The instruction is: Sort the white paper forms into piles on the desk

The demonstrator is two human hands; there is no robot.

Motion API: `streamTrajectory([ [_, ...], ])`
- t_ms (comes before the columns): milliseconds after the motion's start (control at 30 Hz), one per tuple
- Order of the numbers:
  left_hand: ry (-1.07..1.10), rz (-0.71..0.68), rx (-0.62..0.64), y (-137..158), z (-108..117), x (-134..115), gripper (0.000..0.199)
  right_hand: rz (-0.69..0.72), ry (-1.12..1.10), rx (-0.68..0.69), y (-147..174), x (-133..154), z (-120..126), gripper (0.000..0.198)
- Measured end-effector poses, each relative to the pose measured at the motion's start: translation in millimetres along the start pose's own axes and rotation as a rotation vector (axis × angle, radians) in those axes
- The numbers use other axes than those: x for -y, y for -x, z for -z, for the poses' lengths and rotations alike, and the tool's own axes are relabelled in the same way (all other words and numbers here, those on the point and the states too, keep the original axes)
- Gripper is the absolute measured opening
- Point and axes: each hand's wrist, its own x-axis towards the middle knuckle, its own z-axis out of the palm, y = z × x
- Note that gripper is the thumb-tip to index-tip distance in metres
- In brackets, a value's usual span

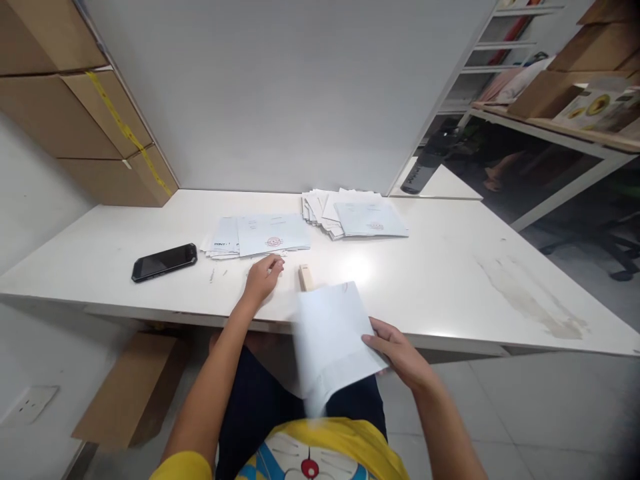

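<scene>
My right hand (397,350) grips the right edge of a pale folded paper (335,333), thumb on top, above my lap at the table's front edge. The left side of that paper is blurred by motion. My left hand (265,277) rests at the table, fingers curled and pressed together; whatever they hold, if anything, is too small to make out. Just beyond it lies a stack of pale printed papers (273,233) with a red round stamp mark. Between my hands sits a small beige block-like object (305,277), partly covered by the paper.
A black phone (165,261) lies left on the white table (425,280). Another paper pile (370,217) is at the back, against the grey panel (280,93). A dark bottle (423,170) stands back right. Cardboard boxes (115,133) are stacked left; a brown stain marks the right side.
</scene>
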Motion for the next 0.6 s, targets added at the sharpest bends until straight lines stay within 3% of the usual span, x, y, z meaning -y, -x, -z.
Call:
streamTrajectory([
  [100, -0.074, -0.038, 0.077, -1, 3, -9, 0.023, -0.077, -0.017, -0.096, 19, 4, 1, 0.041],
  [267, 0.014, -0.248, 0.042, 15, -2, -14, 0.028, -0.017, -0.072, -0.432, 18, 13, 10, 0.046],
  [333, 0.049, -0.305, 0.098, 24, -9, -16, 0.033, 0.004, -0.023, -0.528, 12, 14, 16, 0.047],
  [467, -0.048, -0.455, 0.297, 34, -24, -20, 0.039, 0.026, 0.089, -0.615, 2, 22, 29, 0.054],
  [600, -0.131, -0.508, 0.304, 38, -39, -20, 0.039, 0.049, 0.174, -0.668, -7, 30, 35, 0.061],
])
